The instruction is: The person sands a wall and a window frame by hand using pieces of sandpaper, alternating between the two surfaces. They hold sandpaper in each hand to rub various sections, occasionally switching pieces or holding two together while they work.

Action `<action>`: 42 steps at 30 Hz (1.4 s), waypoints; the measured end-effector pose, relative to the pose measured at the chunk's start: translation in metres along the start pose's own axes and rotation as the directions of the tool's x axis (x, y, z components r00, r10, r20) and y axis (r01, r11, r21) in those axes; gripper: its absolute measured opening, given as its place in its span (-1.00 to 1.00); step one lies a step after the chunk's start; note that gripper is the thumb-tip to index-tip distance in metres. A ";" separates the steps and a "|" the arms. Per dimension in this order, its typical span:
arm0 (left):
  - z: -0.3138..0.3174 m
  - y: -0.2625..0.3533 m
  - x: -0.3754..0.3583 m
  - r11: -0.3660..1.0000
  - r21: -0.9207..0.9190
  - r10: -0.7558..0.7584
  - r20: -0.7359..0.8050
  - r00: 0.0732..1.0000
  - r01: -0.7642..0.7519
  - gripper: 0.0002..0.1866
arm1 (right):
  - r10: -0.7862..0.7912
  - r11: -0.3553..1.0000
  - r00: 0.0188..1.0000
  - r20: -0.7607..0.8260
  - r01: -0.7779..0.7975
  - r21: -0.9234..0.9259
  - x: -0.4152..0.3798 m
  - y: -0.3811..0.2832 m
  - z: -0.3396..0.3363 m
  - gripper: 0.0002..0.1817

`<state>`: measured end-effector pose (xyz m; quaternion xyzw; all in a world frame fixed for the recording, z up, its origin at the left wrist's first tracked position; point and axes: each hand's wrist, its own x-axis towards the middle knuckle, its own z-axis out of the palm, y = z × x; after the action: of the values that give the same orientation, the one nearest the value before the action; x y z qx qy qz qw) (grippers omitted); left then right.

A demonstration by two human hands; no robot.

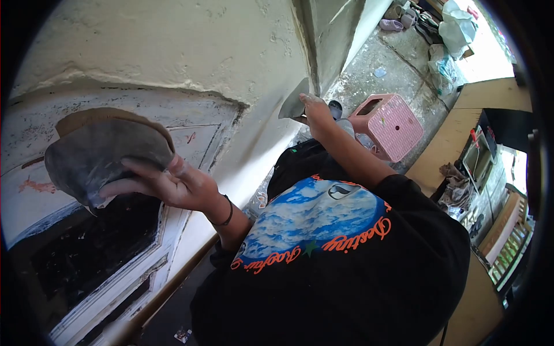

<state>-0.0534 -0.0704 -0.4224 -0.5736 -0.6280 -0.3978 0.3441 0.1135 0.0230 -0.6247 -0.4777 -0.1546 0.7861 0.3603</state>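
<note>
A grey, rounded bowl-like piece (109, 153) with a brownish upper edge is held in my left hand (176, 184), thumb near its rim and fingers along its underside. It is in front of the white door frame and dark panel (98, 248) on the left. My right hand (316, 112) grips a flat grey scraper blade (295, 101), which is beside the corner of the cream wall (173, 40). The blade's handle is mostly hidden by my fingers. Pale smears show on the fingers of both hands.
A pink plastic stool (395, 127) stands on the spattered floor (369, 69) at the right. Shoes (392, 25) and plastic bags (457, 29) lie at the upper right. Wooden boards (435, 153) and a crumpled cloth (456, 187) are on the right side.
</note>
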 end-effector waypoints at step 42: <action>0.038 0.000 0.022 0.979 -0.186 -0.151 -0.388 0.909 0.083 -0.24 | -0.029 0.978 0.997 -0.067 0.015 -0.210 0.062 -0.012 -0.018 -0.70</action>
<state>-0.0550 -0.0271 -0.4199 -0.4678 -0.5424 -0.5774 0.3918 0.1162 0.0738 -0.6657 -0.5382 -0.2292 0.7444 0.3219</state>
